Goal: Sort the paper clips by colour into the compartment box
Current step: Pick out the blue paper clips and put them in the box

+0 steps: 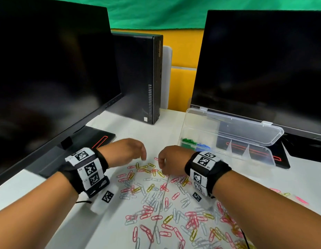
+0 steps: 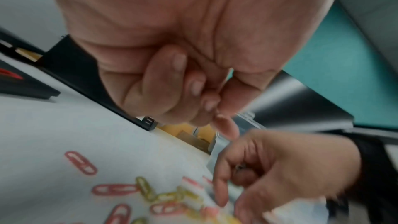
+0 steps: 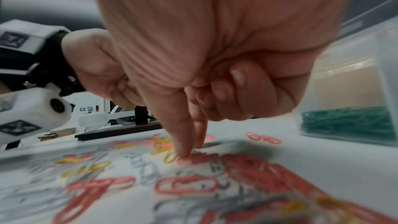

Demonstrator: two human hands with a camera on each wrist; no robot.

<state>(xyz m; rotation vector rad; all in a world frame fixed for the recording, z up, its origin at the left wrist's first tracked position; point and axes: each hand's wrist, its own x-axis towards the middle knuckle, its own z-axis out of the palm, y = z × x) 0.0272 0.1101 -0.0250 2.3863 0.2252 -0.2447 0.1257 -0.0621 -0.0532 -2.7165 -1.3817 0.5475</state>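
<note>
Pink, yellow and white paper clips [image 1: 165,203] lie scattered over the white table. The clear compartment box [image 1: 255,156] stands open at the back right, with green clips [image 1: 187,141] and blue clips [image 1: 203,146] in its two left compartments. My right hand [image 1: 160,165] is low over the pile's far edge. In the right wrist view its thumb and forefinger [image 3: 189,151] come down together on a pink clip [image 3: 196,158], the other fingers curled. My left hand [image 1: 142,157] hovers just left of it with fingers curled into the palm [image 2: 219,108]; no clip shows in it.
Two dark monitors [image 1: 48,69] [image 1: 264,69] flank a small black computer [image 1: 138,78] at the back. Their black bases [image 1: 95,139] lie on the table; the box rests partly on the right one. A few stray clips [image 1: 289,194] lie at the far right.
</note>
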